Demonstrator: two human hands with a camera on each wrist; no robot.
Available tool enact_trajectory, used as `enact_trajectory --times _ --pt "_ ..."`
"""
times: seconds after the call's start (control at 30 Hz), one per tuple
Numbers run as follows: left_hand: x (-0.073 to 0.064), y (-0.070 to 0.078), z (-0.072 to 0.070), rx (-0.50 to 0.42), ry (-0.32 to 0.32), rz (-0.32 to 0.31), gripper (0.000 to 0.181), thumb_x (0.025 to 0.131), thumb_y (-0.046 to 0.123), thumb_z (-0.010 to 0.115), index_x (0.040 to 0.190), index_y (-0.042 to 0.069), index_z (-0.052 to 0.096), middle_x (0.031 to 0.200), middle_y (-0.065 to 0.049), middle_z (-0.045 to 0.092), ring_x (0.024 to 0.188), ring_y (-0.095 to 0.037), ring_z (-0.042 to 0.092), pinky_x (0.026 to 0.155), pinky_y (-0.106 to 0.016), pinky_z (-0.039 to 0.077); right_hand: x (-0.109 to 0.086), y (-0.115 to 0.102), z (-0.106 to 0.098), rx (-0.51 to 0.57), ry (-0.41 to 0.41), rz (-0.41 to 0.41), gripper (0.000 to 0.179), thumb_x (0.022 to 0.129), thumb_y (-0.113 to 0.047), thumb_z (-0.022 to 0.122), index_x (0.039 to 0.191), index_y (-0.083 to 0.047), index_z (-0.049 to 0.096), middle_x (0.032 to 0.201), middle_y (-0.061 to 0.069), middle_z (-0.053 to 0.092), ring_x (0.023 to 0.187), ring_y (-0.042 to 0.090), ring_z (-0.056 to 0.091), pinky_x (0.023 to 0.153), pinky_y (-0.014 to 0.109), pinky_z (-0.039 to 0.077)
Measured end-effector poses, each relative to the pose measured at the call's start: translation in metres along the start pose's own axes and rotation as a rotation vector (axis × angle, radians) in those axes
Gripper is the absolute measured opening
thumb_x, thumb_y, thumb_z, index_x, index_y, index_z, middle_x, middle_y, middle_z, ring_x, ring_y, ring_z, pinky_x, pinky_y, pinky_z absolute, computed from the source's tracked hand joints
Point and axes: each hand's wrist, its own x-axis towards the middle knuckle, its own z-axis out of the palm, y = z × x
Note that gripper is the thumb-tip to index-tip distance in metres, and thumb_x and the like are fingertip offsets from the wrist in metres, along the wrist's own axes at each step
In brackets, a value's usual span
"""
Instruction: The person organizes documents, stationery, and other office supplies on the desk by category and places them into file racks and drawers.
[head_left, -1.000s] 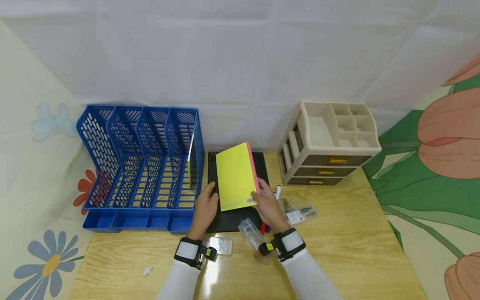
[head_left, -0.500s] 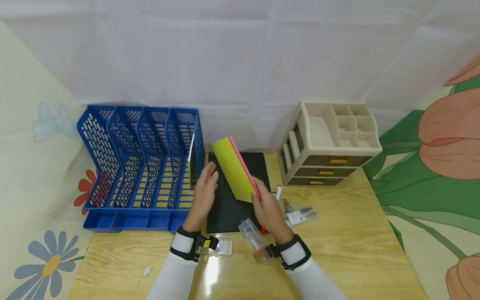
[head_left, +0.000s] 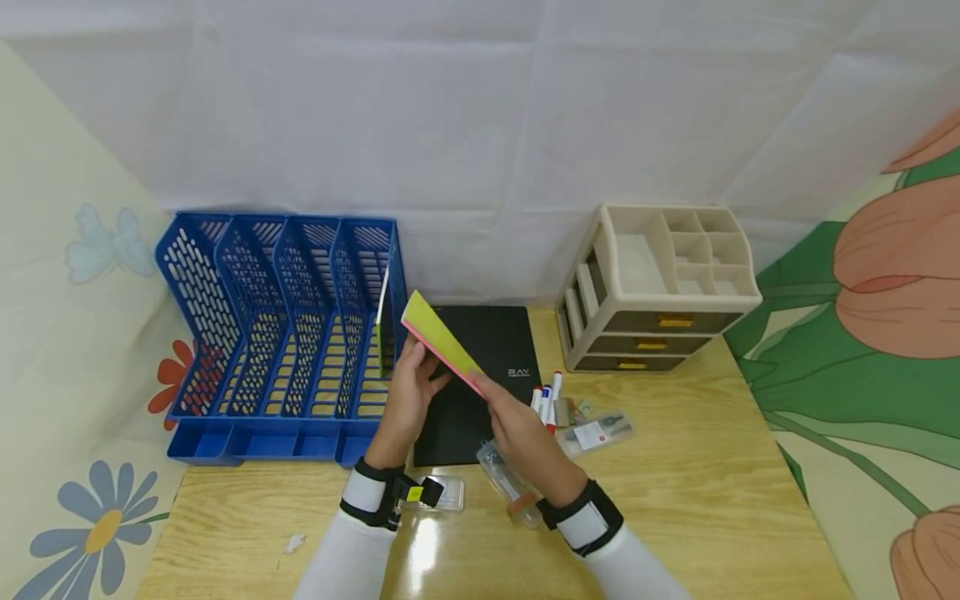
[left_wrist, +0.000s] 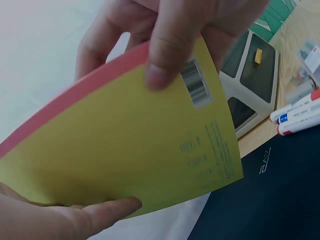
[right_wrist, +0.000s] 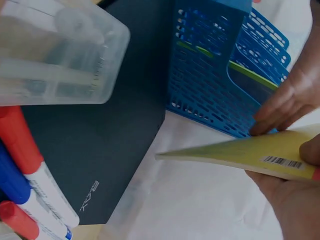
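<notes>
My right hand (head_left: pixel 528 433) grips a thin yellow notebook (head_left: pixel 441 337) with a pink spine near its barcode end. The right thumb (left_wrist: pixel 167 55) presses on the yellow cover in the left wrist view, with fingers behind. The notebook is tilted over a black flat pad (head_left: pixel 480 400), pink spine towards me. At its far left end is my left hand (head_left: pixel 408 396), fingers right at the cover and thumb apart from it in the head view. In the left wrist view, one left finger (left_wrist: pixel 110 210) lies straight along the cover.
Left stands a blue file rack (head_left: pixel 285 333) with a thin item (head_left: pixel 384 325) upright in its rightmost slot. Markers (head_left: pixel 547 400), clear plastic boxes (head_left: pixel 502 475) and a flat clear case (head_left: pixel 444 493) lie nearby. A beige drawer organiser (head_left: pixel 660 287) stands at back right.
The notebook has turned from facing up to nearly edge-on, its spine swinging towards me, and moved left. The left hand has come to its left end. Markers and lettering on the pad are uncovered.
</notes>
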Motion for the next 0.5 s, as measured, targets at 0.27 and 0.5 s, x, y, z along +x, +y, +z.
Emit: enact_trajectory --times 0.27,0.5 --pt "-0.006 0.001 0.009 -0.036 0.181 -0.046 0.047 0.105 0.032 0.034 0.142 0.003 0.03 0.128 -0.026 0.048 0.116 -0.035 0.055 0.096 -0.049 0.051 -0.009 -0.001 0.006 -0.119 -0.105 -0.123 0.075 0.087 0.009 0.06 0.153 -0.009 0.029 0.155 0.014 0.038 0.14 0.026 0.035 0.106 0.045 0.044" --pt "-0.007 -0.006 0.009 -0.066 0.286 -0.024 0.039 0.102 0.008 0.04 0.14 0.001 0.032 0.133 -0.022 0.048 0.121 -0.035 0.054 0.097 -0.044 0.05 -0.012 0.003 0.008 -0.115 -0.104 -0.189 0.075 0.086 0.005 0.063 0.152 -0.01 0.031 0.156 0.016 0.035 0.141 0.029 0.034 0.103 0.043 0.046"
